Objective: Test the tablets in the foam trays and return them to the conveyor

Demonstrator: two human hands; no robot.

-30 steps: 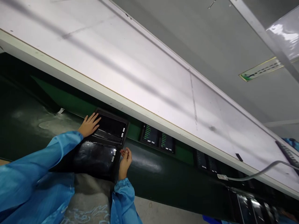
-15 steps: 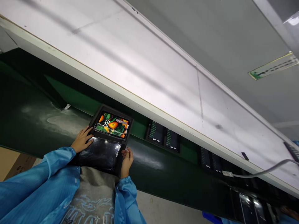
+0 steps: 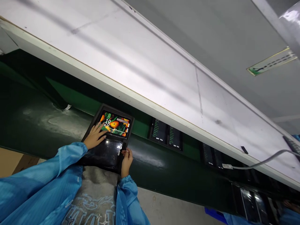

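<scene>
A black tray point(image 3: 131, 126) on the bench in front of me holds two tablets. The upper tablet point(image 3: 114, 124) is lit, with oranges, green leaves and a clock on its screen. Closer to me, the lower tablet point(image 3: 103, 154) has a dark, shiny face and a small white label near its right end. My left hand point(image 3: 95, 137) lies with fingers spread over the lit tablet's lower left corner and the upper edge of the dark one. At the dark tablet's right end, the fingers of my right hand point(image 3: 127, 158) are pinched together; a small dark piece seems to be at their tips, too unclear to name.
A white shelf point(image 3: 140, 72) runs across above the green bench point(image 3: 150, 168). Further right under it stand more trays with tablets point(image 3: 159, 131), and a grey cable point(image 3: 257, 165) hangs down. A co-worker's blue sleeve point(image 3: 287, 215) shows at the lower right.
My left hand has moved right and slightly up, from the tray's left edge onto the lit tablet's corner. My right hand has shifted slightly left at the dark tablet's end.
</scene>
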